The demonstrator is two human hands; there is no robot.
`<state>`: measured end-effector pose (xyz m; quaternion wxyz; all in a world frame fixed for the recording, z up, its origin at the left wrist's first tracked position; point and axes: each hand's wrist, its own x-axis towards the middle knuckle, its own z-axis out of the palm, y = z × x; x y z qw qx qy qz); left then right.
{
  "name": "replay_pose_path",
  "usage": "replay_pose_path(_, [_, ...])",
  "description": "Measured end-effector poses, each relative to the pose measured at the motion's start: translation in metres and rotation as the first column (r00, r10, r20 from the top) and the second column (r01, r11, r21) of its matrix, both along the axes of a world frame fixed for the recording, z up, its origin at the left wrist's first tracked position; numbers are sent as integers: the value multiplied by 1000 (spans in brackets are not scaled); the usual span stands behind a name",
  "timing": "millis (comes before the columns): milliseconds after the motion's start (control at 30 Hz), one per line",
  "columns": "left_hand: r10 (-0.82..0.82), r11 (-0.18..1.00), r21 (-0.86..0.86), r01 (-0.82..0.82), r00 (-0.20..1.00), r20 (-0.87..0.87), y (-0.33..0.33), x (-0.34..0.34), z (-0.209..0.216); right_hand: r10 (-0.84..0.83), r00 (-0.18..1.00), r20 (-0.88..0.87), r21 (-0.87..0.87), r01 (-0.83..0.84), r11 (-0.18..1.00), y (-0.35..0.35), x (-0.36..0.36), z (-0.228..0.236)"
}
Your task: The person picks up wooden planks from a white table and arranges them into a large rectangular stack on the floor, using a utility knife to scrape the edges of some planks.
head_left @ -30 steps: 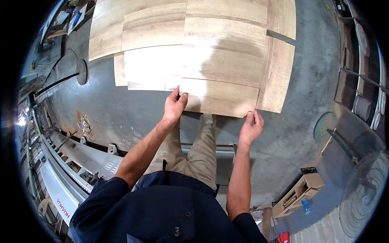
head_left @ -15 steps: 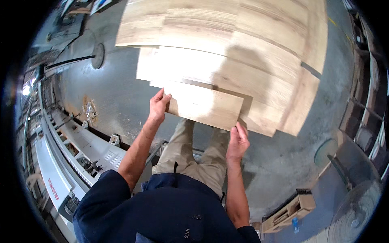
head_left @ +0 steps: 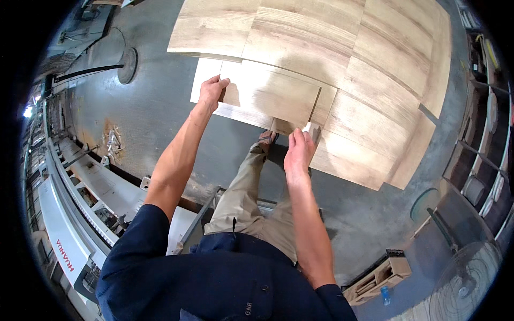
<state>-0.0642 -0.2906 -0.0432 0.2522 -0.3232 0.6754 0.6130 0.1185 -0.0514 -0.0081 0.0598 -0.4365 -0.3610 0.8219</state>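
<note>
A rectangular wood-grain board (head_left: 276, 95) is between my hands, over the near edge of a spread of similar pale boards (head_left: 302, 32). My left hand (head_left: 214, 92) pinches its left end, thumb on top and fingers closed. At the near right corner, my right hand (head_left: 300, 150) has its fingers curled closed against the board. A small bright white patch shows beside those fingertips; what it is I cannot make out. The held board lies nearly level with the boards beneath, and whether it touches them I cannot tell.
A white machine with a long rail (head_left: 67, 224) runs along the left. A round base on a dark pole (head_left: 127, 65) stands at the far left. Shelving (head_left: 479, 144) lines the right side. A wooden box (head_left: 377, 278) and a fan (head_left: 463, 289) are at the near right.
The held board has moved away from me, over the near row of boards, with both hands still on it. My body has shifted, and one foot now shows below the boards.
</note>
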Motion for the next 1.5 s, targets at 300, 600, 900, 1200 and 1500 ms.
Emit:
replay_pose_path(300, [-93, 995, -35, 89, 990, -111, 47, -3, -5, -227, 972, 53, -435, 227, 871, 8, -5, -19])
replay_pose_path(600, [-144, 982, -139, 125, 980, -138, 64, 7, 8, -136, 989, -62, -408, 99, 908, 17, -8, -5])
replay_pose_path(900, [-277, 945, -248, 212, 922, -270, 121, 178, 41, -133, 958, 254, -426, 234, 874, 71, 156, 7])
replay_pose_path(1200, [-522, 849, 58, 526, 850, -74, 232, 199, 28, -168, 860, 482, 389, -38, 920, 240, 177, -9])
replay_pose_path(1500, [-504, 863, -29, 505, 863, 42, 249, 199, 28, 68, 932, 356, 185, -141, 973, 272, 184, -15])
